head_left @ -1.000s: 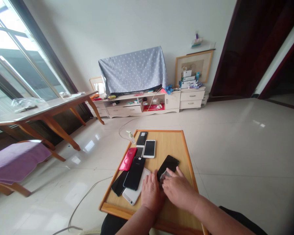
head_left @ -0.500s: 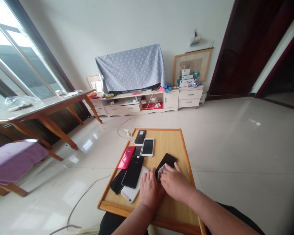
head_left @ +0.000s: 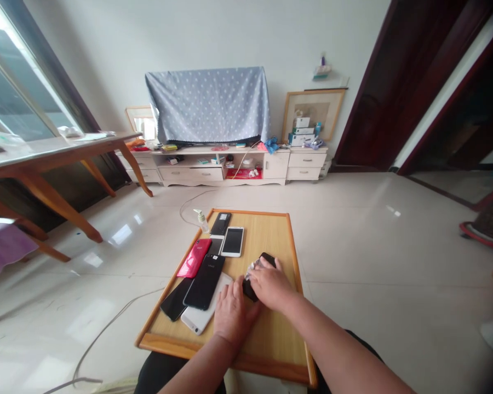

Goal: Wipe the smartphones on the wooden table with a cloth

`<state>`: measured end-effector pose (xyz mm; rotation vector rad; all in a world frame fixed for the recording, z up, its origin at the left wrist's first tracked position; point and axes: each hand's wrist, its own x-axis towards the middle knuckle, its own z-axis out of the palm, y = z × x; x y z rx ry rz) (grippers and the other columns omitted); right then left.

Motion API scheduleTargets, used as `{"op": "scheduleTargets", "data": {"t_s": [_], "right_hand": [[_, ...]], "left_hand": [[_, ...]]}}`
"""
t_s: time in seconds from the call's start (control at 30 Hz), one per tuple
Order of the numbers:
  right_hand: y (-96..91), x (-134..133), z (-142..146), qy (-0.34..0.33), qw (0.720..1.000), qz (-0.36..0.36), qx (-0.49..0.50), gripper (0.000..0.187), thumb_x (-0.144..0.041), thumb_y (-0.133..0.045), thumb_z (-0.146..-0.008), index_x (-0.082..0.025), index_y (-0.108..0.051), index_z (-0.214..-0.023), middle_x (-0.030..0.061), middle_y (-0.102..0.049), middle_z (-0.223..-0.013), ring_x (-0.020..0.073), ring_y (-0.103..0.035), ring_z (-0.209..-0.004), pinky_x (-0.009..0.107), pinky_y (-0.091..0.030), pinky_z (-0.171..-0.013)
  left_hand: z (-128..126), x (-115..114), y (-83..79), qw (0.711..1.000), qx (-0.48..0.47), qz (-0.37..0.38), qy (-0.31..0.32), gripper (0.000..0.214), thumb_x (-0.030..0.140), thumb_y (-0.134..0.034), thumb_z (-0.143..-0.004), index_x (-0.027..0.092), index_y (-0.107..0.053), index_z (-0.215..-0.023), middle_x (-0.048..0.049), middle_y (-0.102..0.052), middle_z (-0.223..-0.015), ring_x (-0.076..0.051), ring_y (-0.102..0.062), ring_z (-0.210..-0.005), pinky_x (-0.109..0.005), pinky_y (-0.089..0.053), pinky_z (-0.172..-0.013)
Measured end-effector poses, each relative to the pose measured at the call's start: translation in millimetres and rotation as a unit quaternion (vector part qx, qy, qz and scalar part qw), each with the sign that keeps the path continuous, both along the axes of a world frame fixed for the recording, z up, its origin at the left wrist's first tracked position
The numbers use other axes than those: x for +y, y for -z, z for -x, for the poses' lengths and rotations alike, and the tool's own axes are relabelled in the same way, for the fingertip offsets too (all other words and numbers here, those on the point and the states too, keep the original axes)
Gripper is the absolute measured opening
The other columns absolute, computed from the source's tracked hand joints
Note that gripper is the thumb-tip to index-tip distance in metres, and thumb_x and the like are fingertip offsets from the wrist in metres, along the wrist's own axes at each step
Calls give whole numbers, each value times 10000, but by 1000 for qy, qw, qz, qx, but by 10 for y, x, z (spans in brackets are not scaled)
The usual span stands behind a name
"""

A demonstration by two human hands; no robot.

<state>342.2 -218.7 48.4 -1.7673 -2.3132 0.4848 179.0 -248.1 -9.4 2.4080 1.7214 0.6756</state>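
A black smartphone [head_left: 250, 292] lies on the wooden tray table [head_left: 271, 230], toward its right side. My right hand [head_left: 271, 285] presses a crumpled whitish wipe [head_left: 252, 267] onto the phone's screen, covering much of it. At the phone's lower left edge, my left hand [head_left: 230, 316] holds it steady, with the thumb along the near end. Left of that hand lie a black vivo phone [head_left: 205, 282], a white phone [head_left: 194, 317] beneath it and another dark phone [head_left: 175, 300]. Farther back are a red phone [head_left: 194, 258], a white-framed phone [head_left: 233, 242] and a black phone [head_left: 221, 224].
A clear pump bottle [head_left: 204, 223] stands at the tray table's back left corner. Beyond is a low white cabinet [head_left: 275, 167] with a spotted cloth [head_left: 209, 104] draped above it. At left stands a wooden table [head_left: 66, 145]; a cable [head_left: 107, 323] runs across the floor.
My right hand has moved with the wipe across the phone's screen, toward its upper left side. My left hand stays by the phone. The whole view has shifted, so the tray table appears farther left.
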Motion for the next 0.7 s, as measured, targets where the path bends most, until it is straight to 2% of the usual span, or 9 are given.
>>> {"op": "scheduleTargets", "data": {"t_s": [0.07, 0.13, 0.2, 0.37, 0.43, 0.6, 0.7], "right_hand": [[-5, 131, -122, 77, 997, 8, -19, 454, -347, -269, -1045, -281, -581, -1368, 46, -516, -1501, 295, -268, -1482, 630, -80, -1172], [-3, 204, -176, 120, 992, 10, -27, 458, -352, -268, -1047, -275, -561, -1390, 50, -489, -1523, 298, -253, -1488, 626, -102, -1170], [11, 173, -115, 97, 995, 10, -20, 456, -360, -275, -1046, -279, -555, -1397, 51, -491, -1522, 286, -258, -1489, 613, -104, -1176], [42, -85, 171, -57, 998, -11, 27, 463, -355, -269, -1043, -282, -547, -1408, 50, -543, -1476, 246, -332, -1460, 582, -48, -1206], [27, -85, 150, -52, 998, -6, 19, 459, -353, -273, -1042, -294, -561, -1394, 40, -554, -1466, 257, -318, -1467, 606, -30, -1199], [-47, 36, -23, 49, 998, 21, -26, 456, -362, -287, -1038, -281, -582, -1376, 35, -537, -1483, 277, -271, -1488, 625, -84, -1186], [-77, -105, 74, 18, 999, 21, -19, 452, -367, -305, -1033, -279, -579, -1382, 34, -537, -1483, 269, -296, -1479, 605, -83, -1198]], "left_hand": [[-6, -2, -3, 1000, 1, -3, -7, 678, 474, -629, -840, 165, -420, -1406, -121, -616, -1296, -310, -554, -1179, -471, -428, -1053], [-5, -1, -2, 1000, 2, -3, -13, 683, 468, -635, -831, 169, -421, -1406, -117, -624, -1287, -306, -562, -1166, -464, -436, -1042], [5, 6, 9, 1000, 0, -5, -12, 688, 471, -639, -824, 172, -421, -1405, -120, -627, -1285, -306, -572, -1157, -462, -445, -1030], [39, 31, 38, 1000, -3, -7, 3, 659, 365, -611, -837, 150, -388, -1419, -148, -624, -1298, -297, -590, -1162, -455, -443, -1031], [44, 28, 34, 1000, -2, -4, -1, 670, 378, -616, -838, 144, -385, -1422, -151, -624, -1296, -301, -586, -1172, -455, -442, -1033], [62, -1, 2, 1000, -1, 5, -16, 718, 496, -632, -840, 158, -400, -1430, -135, -603, -1338, -317, -557, -1210, -461, -421, -1055], [96, -4, -17, 1000, -2, 19, -12, 687, 454, -613, -850, 154, -405, -1432, -140, -617, -1314, -313, -565, -1189, -452, -424, -1036]]}}
